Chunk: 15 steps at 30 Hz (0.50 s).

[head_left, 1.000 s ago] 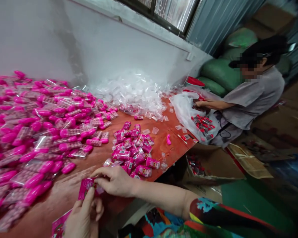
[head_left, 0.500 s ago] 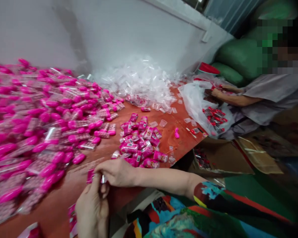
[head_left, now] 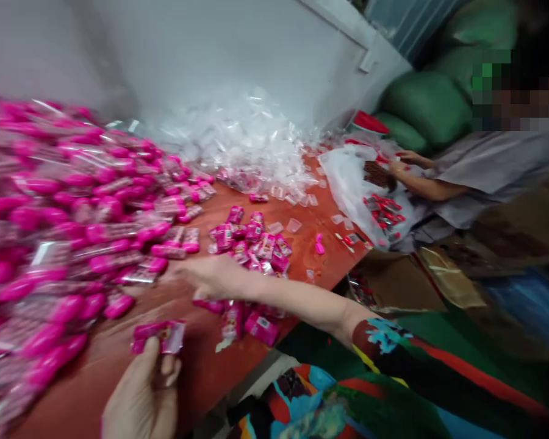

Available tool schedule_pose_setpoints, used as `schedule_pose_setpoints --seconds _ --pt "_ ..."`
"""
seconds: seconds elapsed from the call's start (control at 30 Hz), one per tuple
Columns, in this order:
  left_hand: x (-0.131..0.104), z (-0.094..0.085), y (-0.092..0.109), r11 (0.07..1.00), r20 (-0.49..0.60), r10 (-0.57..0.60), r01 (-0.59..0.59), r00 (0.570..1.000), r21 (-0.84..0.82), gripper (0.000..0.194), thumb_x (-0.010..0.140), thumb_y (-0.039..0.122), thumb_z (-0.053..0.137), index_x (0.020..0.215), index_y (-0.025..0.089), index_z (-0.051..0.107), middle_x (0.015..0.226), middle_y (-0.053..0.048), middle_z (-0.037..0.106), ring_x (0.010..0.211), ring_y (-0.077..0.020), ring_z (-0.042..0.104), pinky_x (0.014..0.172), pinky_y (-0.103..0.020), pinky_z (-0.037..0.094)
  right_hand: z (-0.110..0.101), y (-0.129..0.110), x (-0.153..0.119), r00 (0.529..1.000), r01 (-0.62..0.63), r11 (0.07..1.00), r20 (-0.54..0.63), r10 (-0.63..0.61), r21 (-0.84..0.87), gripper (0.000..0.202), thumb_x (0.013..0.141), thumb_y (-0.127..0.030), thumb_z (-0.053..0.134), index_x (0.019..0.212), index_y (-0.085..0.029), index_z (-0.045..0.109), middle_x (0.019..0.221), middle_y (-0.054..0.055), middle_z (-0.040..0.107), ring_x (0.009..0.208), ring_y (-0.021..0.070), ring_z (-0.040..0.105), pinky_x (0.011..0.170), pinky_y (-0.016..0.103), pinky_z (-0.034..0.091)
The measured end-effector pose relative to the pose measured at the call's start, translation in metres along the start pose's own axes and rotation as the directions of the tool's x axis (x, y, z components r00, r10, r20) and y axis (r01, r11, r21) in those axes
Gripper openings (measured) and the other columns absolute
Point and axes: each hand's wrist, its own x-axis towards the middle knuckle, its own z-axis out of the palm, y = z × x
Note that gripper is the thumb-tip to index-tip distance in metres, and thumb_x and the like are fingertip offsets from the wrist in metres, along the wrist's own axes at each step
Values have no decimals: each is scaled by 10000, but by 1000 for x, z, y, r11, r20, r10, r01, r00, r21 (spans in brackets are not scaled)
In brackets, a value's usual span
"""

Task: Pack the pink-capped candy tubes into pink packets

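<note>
My left hand (head_left: 141,390) pinches a small pink printed packet (head_left: 141,338) with a clear end, thumb on top, above the red table (head_left: 96,372). My right hand (head_left: 215,277) reaches over the table with its fingers stretched towards the pink-capped clear tubes (head_left: 119,262). Motion blurs those fingertips, and nothing shows in them. Beneath and behind my right forearm lies a pile of pink packets (head_left: 260,244), partly hidden by the arm.
Clear plastic pieces (head_left: 247,140) are heaped against the wall. A pink bow-shaped piece (head_left: 319,244) lies to the right. Across the corner, another person's hands (head_left: 400,164) work over a white plastic bag (head_left: 343,177) holding red items. An open cardboard box (head_left: 402,283) stands below the table edge.
My hands have separated. The right one has moved up towards the tubes, while the left keeps the packet, now in full sight. Several packets have shifted at the near side of the pile.
</note>
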Motion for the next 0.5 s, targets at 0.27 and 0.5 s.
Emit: schedule_pose_setpoints --seconds 0.27,0.5 --pt "-2 0 3 986 -10 -67 65 998 -154 235 495 225 904 554 197 677 514 35 505 461 -64 410 367 -156 343 -31 54 83 976 180 830 198 -86 -528 325 975 -113 458 1257 -149 615 1337 141 588 1216 276 483 932 387 453" --pt "-5 2 5 956 -15 -61 54 998 -288 282 528 177 909 636 160 649 567 62 539 424 -35 376 340 -144 314 -24 46 74 963 155 809 269 4 -568 237 938 -184 542 1159 -120 598 1270 171 601 1173 317 510 938 448 441"
